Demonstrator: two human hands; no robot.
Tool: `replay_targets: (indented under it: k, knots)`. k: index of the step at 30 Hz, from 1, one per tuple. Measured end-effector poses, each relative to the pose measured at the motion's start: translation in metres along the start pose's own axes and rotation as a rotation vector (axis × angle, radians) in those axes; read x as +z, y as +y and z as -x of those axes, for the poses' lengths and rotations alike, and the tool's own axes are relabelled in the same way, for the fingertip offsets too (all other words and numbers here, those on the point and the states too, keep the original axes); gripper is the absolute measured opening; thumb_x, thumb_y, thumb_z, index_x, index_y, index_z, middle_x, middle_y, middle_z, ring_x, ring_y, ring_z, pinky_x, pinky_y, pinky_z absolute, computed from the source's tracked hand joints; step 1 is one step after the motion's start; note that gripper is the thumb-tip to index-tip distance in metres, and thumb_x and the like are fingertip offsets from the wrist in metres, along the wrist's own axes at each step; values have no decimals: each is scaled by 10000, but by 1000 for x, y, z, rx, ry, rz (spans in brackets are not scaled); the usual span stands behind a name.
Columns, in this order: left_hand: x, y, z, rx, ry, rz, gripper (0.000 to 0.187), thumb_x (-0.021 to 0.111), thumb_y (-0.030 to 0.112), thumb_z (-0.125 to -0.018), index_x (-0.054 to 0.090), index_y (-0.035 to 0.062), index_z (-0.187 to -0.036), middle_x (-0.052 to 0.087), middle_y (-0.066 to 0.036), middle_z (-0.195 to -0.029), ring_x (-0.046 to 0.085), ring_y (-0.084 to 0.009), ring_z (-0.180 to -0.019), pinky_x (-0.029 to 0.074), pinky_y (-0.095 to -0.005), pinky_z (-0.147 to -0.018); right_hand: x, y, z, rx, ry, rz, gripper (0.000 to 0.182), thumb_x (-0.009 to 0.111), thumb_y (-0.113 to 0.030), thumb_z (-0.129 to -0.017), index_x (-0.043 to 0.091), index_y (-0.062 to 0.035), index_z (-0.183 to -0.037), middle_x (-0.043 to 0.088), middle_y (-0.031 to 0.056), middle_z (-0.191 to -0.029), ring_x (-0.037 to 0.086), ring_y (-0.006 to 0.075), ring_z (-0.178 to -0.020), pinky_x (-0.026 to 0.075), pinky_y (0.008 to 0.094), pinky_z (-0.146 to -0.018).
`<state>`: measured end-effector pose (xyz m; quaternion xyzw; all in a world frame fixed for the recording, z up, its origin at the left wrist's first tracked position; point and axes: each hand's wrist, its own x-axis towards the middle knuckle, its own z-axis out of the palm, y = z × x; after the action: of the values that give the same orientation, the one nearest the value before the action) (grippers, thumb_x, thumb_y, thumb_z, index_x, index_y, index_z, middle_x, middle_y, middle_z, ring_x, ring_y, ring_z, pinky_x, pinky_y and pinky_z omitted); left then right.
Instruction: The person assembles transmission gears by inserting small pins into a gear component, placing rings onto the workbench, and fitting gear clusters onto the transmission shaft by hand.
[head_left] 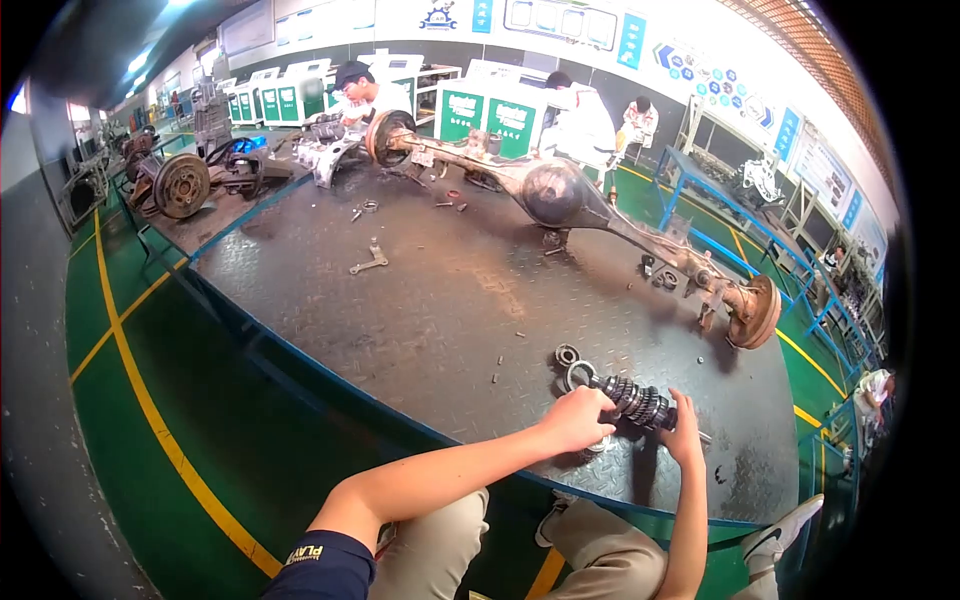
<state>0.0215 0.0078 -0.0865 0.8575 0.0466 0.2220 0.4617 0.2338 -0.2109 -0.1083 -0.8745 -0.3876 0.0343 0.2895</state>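
Note:
A dark gear shaft (637, 401) with several toothed gears lies near the front edge of the metal table (400, 320). My left hand (578, 418) grips its left end, fingers curled over the gears. At the right end, my right hand (685, 428) has its fingers against the shaft. Beside the left end are a metal ring (579, 375) and a small bearing (567, 355). Another bright round part (599, 444) lies partly under my left hand. A thin metal pin (706, 437) shows just right of my right hand.
A long rusty axle (553, 192) with drums at both ends spans the table's back. A small bracket (371, 257) lies left of centre. More axle parts (182, 186) stand at the far left. Several people work beyond the table, one person (370, 95) behind its back edge.

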Motion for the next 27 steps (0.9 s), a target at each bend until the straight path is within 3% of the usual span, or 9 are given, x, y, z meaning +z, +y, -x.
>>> replay_targets:
  k: [3, 6, 7, 10, 12, 15, 20, 23, 27]
  knots:
    - [-7, 5, -2, -8, -60, -43, 351, 753, 218, -733, 730, 9, -1014, 698, -213, -861, 695, -338, -809, 543, -411, -733, 12, 18, -4, -93, 43, 110, 860, 711, 71, -622, 435, -82, -1422, 469, 211, -1386, 448, 420, -1319, 386, 444, -1116]
    - [1, -7, -2, 116, 32, 20, 299, 731, 204, -735, 740, 29, -977, 676, -195, -773, 676, -314, -705, 535, -411, -676, 21, 52, -5, -151, 73, 141, 726, 711, -2, -691, 486, -41, -1380, 490, 222, -1380, 462, 408, -1307, 397, 432, -1105]
    - [-10, 9, -1, -12, -64, 18, 303, 733, 212, -739, 742, 32, -983, 668, -188, -739, 658, -280, -657, 527, -398, -641, 14, 26, 2, -93, 77, 151, 689, 721, -14, -714, 508, -46, -1368, 521, 212, -1356, 482, 395, -1284, 408, 428, -1091]
    - [-10, 10, -3, -76, -103, 59, 266, 741, 193, -736, 740, 20, -938, 658, -158, -690, 625, -197, -606, 517, -361, -612, 11, 16, 2, -87, 44, 201, 777, 758, -35, -725, 437, -76, -1432, 514, 183, -1377, 491, 381, -1268, 418, 435, -1076]
    - [-9, 10, -7, -64, -97, -12, 237, 748, 196, -728, 692, -21, -805, 641, -154, -650, 606, -182, -576, 510, -355, -586, 18, 25, 1, -114, 107, 295, 829, 778, -48, -714, 399, -76, -1450, 496, 186, -1400, 470, 388, -1289, 410, 445, -1078]
    - [-5, 9, -9, -51, -76, -14, 237, 787, 167, -715, 665, -33, -753, 602, -126, -599, 560, -150, -548, 475, -332, -548, 19, 27, 0, -132, 132, 318, 623, 799, -89, -688, 549, -47, -1257, 589, 152, -1236, 532, 378, -1197, 437, 429, -1019]
    - [-3, 8, -14, -61, -87, -27, 232, 789, 154, -728, 662, -36, -764, 576, -92, -579, 522, -128, -537, 445, -314, -531, 14, 25, 3, -82, 140, 191, 594, 809, -96, -678, 571, -78, -1223, 597, 121, -1216, 548, 346, -1169, 421, 438, -1014]
    - [-2, 6, -12, -60, -98, -21, 246, 796, 157, -737, 655, -41, -777, 567, -83, -573, 509, -121, -534, 436, -311, -528, 1, 31, 10, -83, 114, 304, 565, 833, -135, -675, 577, -124, -1178, 592, 95, -1204, 545, 311, -1167, 357, 444, -1040]
    - [-3, 7, -10, -19, -76, -24, 228, 795, 154, -762, 664, -31, -779, 547, -59, -562, 483, -104, -532, 412, -299, -519, -13, 53, 30, 21, 206, 369, 598, 842, -136, -646, 577, -144, -1181, 569, 85, -1260, 493, 348, -1228, 355, 435, -1054]
